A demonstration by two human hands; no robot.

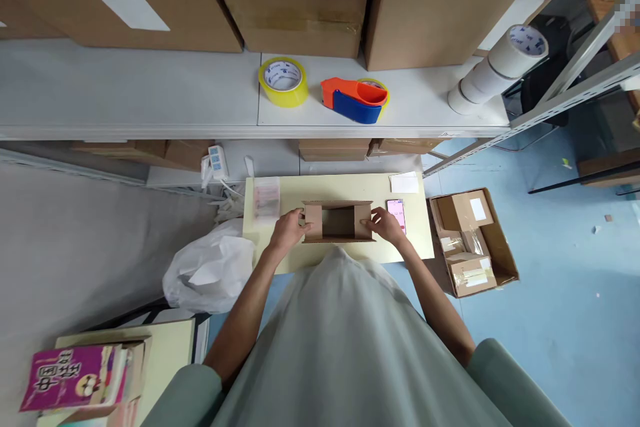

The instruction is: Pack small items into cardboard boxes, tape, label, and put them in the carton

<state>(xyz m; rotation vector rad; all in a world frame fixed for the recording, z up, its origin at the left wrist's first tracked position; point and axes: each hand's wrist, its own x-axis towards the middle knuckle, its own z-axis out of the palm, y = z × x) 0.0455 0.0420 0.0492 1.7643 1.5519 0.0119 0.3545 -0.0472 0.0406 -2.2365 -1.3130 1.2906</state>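
A small brown cardboard box sits on the pale yellow table in front of me, its middle showing a dark inside between two end flaps. My left hand pinches the box's left end flap between thumb and fingers. At the opposite end, my right hand grips the right flap the same way. Just right of the box lies a phone with a lit pink screen. White paper slips lie at the table's far right, and a printed sheet is at its left.
On the shelf above are a yellow tape roll, an orange-and-blue tape dispenser and stacked white rolls. A carton of small boxes stands right, on the floor. A white plastic bag and books are left.
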